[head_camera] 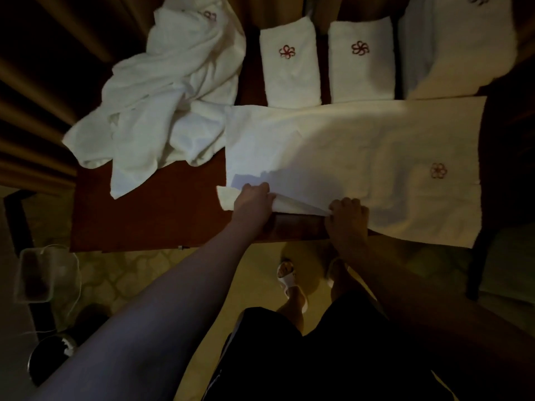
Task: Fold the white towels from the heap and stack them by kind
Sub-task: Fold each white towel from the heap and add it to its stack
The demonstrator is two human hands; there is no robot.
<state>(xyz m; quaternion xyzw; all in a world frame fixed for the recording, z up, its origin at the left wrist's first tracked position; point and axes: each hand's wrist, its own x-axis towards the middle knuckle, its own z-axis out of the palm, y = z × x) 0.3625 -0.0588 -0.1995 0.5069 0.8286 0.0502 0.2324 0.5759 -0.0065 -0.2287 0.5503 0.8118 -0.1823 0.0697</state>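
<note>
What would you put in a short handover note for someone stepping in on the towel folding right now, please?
Left hand and right hand both pinch the near edge of the spread towel at the table front.
Done: two folded towels side by side at the back, a larger folded pile to their right.
Left: fold this towel, then the unfolded heap at back left.

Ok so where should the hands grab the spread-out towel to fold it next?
Probably the near edge of the spread-out towel, from the table's front side. That hem lies along the table edge and already lifts clear there. The left hand and right hand pinch it close together; wider-apart grips would likely carry it over flatter.
</note>
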